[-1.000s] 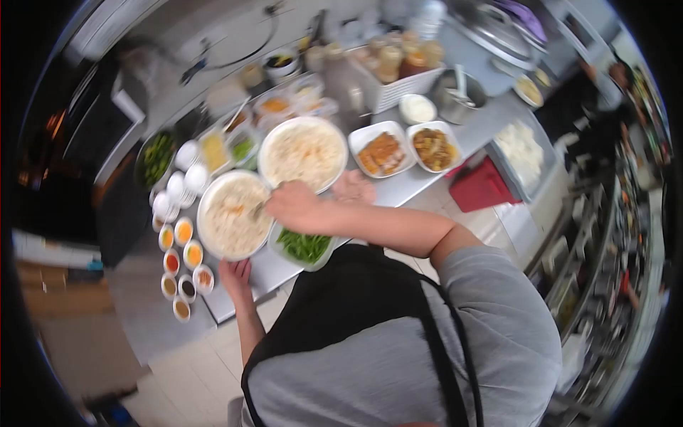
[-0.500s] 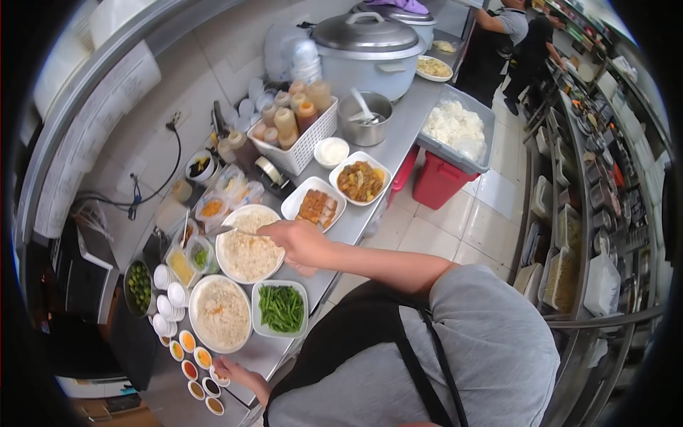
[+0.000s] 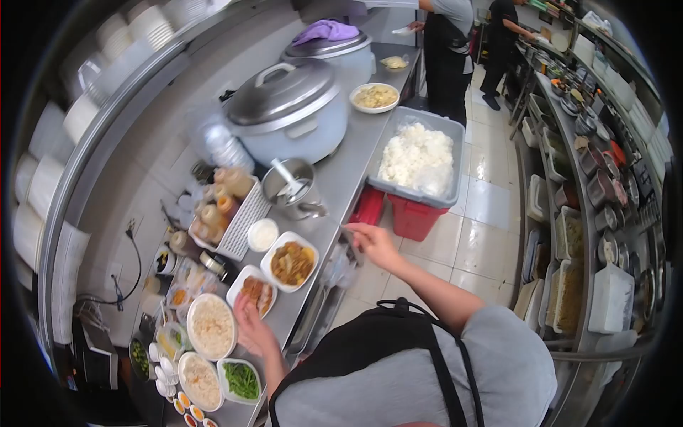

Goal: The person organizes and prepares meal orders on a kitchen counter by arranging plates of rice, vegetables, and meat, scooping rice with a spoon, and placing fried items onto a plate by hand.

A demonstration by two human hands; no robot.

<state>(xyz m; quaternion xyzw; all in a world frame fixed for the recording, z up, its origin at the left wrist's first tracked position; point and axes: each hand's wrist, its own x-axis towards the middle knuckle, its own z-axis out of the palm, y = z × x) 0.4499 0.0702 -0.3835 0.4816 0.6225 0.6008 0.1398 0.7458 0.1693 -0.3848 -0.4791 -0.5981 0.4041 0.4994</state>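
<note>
Spoon (image 3: 313, 210) is held by the end of its handle in the right hand (image 3: 375, 244), with thumb and fingers drawn closed on it; its blurred bowl is held toward the counter (image 3: 340, 186), just beside the steel pot (image 3: 289, 188). By the hand itself, the counter's front edge is overhung, so that it is seen against the tiled floor (image 3: 445, 257), below the grey bin (image 3: 420, 156) of white rice, whose lower rim is set above a red bin (image 3: 414, 219). Open floor is seen between the counter and the shelving (image 3: 562, 213). Between the spoon and the dish of browned food (image 3: 289, 266), a narrow strip of steel surface is seen. The left hand (image 3: 256, 329) is held half open over the near rim of the dish of sliced meat (image 3: 257, 288), with nothing seen gripped; whether the rim is touched cannot be told. Little room is given there: the upper rice bowl (image 3: 212, 326) is placed near the fingers, and the container of greens (image 3: 240, 380) is set below the palm, close to the front edge. Along the back of the counter, the white basket (image 3: 245, 222) of bottles is lined up beside the pot.
</note>
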